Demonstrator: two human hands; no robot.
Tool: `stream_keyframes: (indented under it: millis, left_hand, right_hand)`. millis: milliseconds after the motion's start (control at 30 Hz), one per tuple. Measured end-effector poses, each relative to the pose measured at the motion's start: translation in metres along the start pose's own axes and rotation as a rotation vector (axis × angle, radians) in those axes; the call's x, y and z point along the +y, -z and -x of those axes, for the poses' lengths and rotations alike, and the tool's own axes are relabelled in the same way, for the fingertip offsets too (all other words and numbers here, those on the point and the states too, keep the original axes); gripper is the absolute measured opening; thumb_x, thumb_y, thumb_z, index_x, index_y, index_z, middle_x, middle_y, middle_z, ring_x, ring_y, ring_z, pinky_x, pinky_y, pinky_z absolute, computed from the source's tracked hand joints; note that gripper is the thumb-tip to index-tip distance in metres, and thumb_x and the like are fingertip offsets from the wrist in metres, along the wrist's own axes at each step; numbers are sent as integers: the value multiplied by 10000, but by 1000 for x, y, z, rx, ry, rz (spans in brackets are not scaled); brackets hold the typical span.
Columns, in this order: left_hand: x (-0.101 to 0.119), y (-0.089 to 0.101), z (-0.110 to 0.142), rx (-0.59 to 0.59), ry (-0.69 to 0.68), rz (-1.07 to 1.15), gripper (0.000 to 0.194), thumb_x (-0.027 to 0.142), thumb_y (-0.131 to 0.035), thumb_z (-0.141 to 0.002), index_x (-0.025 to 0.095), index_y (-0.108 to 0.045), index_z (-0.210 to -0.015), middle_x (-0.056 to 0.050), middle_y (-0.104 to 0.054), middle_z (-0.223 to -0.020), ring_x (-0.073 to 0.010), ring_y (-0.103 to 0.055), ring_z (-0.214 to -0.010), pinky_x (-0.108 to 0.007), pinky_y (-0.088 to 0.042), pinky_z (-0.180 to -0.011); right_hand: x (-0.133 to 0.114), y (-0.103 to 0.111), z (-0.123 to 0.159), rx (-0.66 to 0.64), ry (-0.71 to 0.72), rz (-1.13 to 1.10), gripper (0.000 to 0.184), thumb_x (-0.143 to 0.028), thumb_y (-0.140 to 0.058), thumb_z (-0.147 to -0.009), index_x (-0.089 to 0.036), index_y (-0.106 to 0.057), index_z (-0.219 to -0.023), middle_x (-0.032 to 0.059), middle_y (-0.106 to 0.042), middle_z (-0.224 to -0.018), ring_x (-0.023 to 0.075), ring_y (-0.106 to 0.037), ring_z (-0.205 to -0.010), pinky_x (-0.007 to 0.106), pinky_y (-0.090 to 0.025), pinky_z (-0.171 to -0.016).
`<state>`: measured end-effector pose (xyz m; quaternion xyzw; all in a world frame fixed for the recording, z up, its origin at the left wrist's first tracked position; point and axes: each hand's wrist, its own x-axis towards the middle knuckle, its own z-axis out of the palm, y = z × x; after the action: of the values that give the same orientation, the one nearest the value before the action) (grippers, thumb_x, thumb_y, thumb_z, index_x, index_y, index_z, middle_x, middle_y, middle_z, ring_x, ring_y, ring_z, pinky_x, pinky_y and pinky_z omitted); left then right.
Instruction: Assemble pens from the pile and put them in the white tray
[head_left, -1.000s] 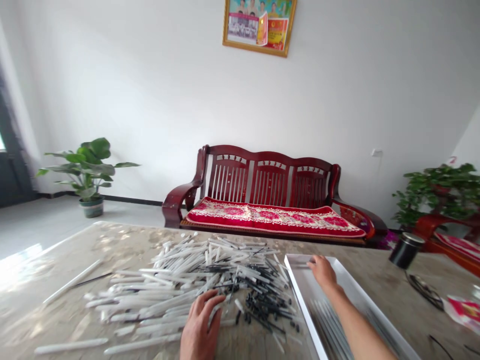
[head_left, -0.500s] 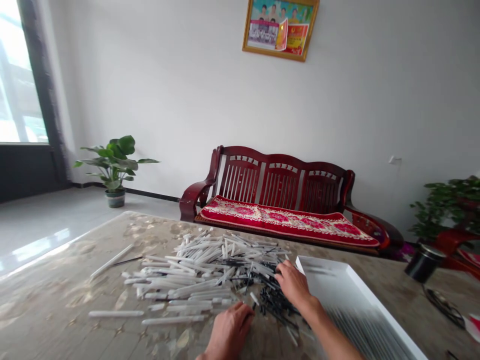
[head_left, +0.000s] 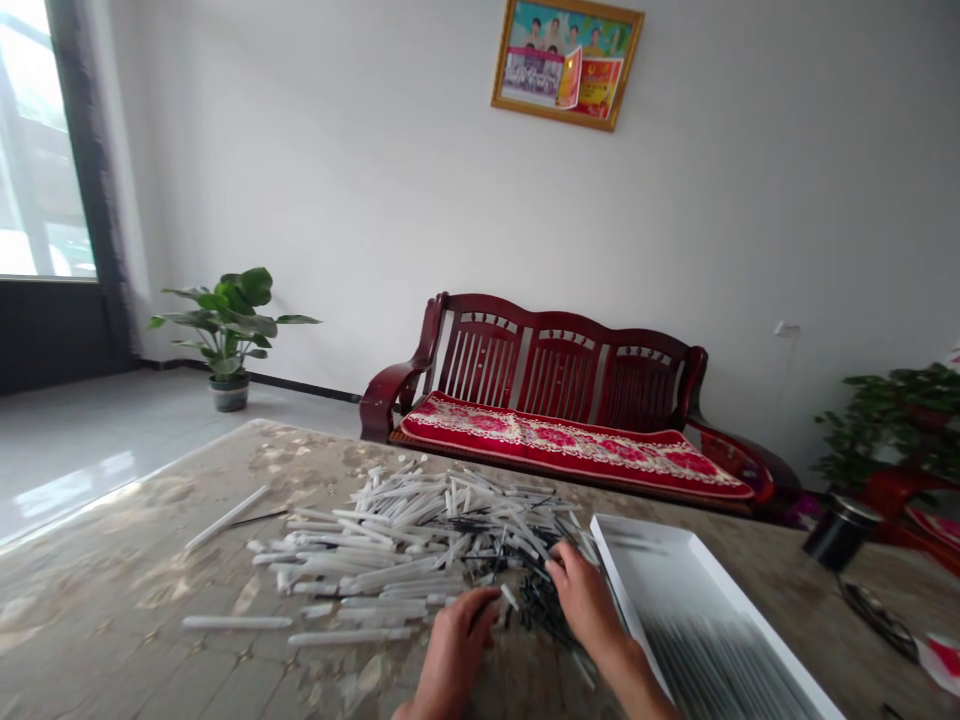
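My left hand (head_left: 459, 640) is at the front edge of a pile of white translucent tubes (head_left: 405, 580) that look like pen barrels. Its fingers are curled in; anything between them is too small to make out. A short white piece (head_left: 510, 597) lies just off its fingertips. Over a heap of small black parts (head_left: 536, 600), my right hand (head_left: 589, 595) has its fingers bent together at the heap's upper edge. What those fingertips grip is hidden. To the right of this hand stands a shallow white tray (head_left: 720, 570) with many thin grey sticks (head_left: 720, 650) in rows.
Loose tubes (head_left: 236, 622) lie apart at the left on the patterned table (head_left: 97, 610). A black cylinder (head_left: 840, 533) with a dark cable (head_left: 877, 615) stands at the right. Behind are a red wooden bench (head_left: 562, 370) and a potted plant (head_left: 229, 385).
My left hand has lifted slightly, its forefinger reaching a little higher. My right hand has shifted slightly down, closer to the black parts. The camera view has moved a little.
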<state>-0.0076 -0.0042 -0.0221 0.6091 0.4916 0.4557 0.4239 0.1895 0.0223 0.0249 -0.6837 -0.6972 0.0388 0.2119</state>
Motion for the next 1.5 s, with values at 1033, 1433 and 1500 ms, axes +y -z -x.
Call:
stream_keyframes:
  millis: [1033,1433,1500]
  left_hand:
    - [13,4,-1,119,129,515,478,612,-703,-659,190,-592,-856,-49,-732,-805,-250,-707,-780,-338,-562,-659]
    - [-1,7,2,210,204,787,417,520,-735,-707,203,-554,-907,-56,-763,-856,-240,-735,-800,-392,-584,-780]
    - [-1,9,1,235,239,857,414,489,-769,-686,197,-558,-891,-76,-765,-883,-248,-739,-825,-396,-585,-795]
  right_hand:
    - [-5,10,60,2,-98,147,145,-172,-514,-906,-201,-651,-941,79,-713,-942,234,-652,-944,295,-444,-766]
    - [-23,-24,62,113,130,-317,228,-140,-444,-871,-226,-655,-867,43,-682,-886,215,-612,-889,299,-428,-821]
    - [-23,-27,62,128,126,-346,224,-143,-449,-863,-226,-657,-858,43,-680,-880,213,-610,-881,299,-427,-817]
